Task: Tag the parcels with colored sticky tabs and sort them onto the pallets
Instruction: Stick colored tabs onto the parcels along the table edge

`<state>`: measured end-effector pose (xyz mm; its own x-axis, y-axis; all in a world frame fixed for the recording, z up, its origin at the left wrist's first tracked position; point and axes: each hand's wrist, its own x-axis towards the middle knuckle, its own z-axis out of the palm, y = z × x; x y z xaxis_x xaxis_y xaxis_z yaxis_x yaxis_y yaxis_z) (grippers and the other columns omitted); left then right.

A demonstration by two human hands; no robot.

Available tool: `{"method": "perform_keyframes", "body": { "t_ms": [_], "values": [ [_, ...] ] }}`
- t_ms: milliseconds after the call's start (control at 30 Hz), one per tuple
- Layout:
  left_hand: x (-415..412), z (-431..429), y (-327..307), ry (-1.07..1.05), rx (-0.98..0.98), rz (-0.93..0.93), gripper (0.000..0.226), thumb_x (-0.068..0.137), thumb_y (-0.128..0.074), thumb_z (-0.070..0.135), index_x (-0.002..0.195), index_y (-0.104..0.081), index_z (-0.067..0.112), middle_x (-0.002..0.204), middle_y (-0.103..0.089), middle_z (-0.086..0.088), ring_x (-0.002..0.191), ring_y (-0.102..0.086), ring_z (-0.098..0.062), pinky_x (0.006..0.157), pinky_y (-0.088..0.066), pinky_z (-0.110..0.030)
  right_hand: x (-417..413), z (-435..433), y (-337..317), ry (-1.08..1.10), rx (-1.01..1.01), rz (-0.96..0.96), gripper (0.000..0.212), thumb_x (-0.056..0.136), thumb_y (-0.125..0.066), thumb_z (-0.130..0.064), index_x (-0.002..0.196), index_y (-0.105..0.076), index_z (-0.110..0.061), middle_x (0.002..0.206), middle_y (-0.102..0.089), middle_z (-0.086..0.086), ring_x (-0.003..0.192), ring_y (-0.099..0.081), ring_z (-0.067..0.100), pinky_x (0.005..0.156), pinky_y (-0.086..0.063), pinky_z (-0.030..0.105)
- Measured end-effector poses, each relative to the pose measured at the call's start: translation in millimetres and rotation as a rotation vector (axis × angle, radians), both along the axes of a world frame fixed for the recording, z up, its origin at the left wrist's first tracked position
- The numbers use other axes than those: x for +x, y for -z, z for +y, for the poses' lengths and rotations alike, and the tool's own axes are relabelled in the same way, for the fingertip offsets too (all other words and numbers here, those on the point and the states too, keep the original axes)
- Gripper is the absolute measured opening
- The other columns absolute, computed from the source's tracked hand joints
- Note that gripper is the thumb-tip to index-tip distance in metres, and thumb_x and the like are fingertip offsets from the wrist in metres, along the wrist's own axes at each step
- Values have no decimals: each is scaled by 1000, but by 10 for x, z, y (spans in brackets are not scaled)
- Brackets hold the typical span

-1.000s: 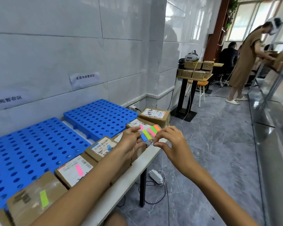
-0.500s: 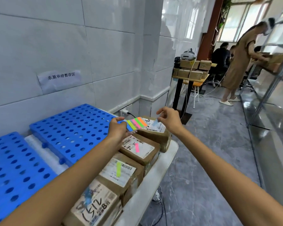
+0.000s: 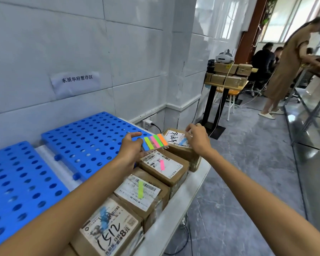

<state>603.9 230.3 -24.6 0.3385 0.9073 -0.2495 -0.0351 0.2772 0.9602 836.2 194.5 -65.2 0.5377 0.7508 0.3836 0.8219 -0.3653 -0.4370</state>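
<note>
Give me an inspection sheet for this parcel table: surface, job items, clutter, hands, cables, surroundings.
Surface: white table, two blue pallets on it.
Job's things: four parcels in a row, tabbed blue, green, pink, blue, near to far.
Clutter: nothing seen.
Hands: left hand holds tab pad; right hand at blue tab on far parcel, grip unclear.
Cables: plug at wall; cable under table.
Surroundings: wall sign, stand with boxes, people behind.

A paper sign (image 3: 75, 81) hangs on the white tiled wall (image 3: 133, 43).
</note>
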Motion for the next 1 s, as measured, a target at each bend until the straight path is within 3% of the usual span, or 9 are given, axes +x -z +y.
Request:
{"method": "perform_keyframes", "body": {
  "t_ms": [167,300,467,567,633,767,900,1000],
  "values": [
    [-314,-228,-259,59,16,-41,25,99,-40,9,122,-49,11,115,-60,-20,99,-65,-30,83,-56,-43,-541,-358,-467,-170,255,259,13,94,-54,-19,100,-64,-14,95,-65,3,86,-60,14,79,-52,28],
    [-811,-627,-602,115,80,-79,22,99,-40,8,118,-50,7,98,-61,-17,86,-66,-25,68,-60,-36,-1368,-851,-866,-454,329,427,14,94,-54,-24,105,-62,-20,98,-65,-6,87,-62,7,74,-50,19],
    [-1689,-1397,-924,82,177,-99,21,97,-44,6,117,-50,4,80,-60,-14,59,-67,-14,63,-59,-31,-2375,-1484,-1129,-650,323,469,15,89,-62,-16,102,-64,-23,94,-64,2,63,-59,2,61,-48,14],
    [-2310,-1889,-971,48,212,-59,23,96,-47,7,118,-51,3,85,-63,-15,66,-66,-18,63,-60,-31,-2930,-1856,-1180,-746,302,461,17,86,-63,-10,97,-66,-23,85,-60,1,55,-49,10,55,-42,19],
    [-2685,-2163,-970,-1,231,-34,24,95,-49,8,119,-52,3,86,-63,-14,65,-66,-17,64,-60,-31,-3267,-2028,-1186,-823,275,439,18,86,-63,-10,94,-66,-26,83,-59,-1,56,-47,14,55,-41,23],
    [-3409,-2668,-975,-175,266,-54,21,95,-49,8,115,-52,4,66,-62,-6,49,-63,-10,65,-60,-30,-3960,-2250,-1246,-992,224,409,13,85,-66,-15,91,-68,-27,79,-64,4,64,-53,25,63,-47,32],
    [-4066,-3113,-909,-380,255,-92,11,93,-54,13,103,-54,8,75,-65,-14,54,-67,-14,63,-59,-24,-4571,-2385,-1226,-1188,104,516,11,86,-65,-11,95,-70,-14,63,-55,1,53,-50,2,51,-39,12],
    [-4511,-3394,-827,-544,252,-149,10,89,-58,4,97,-57,8,67,-64,-9,57,-65,-14,65,-59,-24,-4993,-2468,-1159,-1252,57,603,13,84,-66,-8,97,-68,-5,62,-57,4,45,-49,-3,47,-39,11]
  ]
}}
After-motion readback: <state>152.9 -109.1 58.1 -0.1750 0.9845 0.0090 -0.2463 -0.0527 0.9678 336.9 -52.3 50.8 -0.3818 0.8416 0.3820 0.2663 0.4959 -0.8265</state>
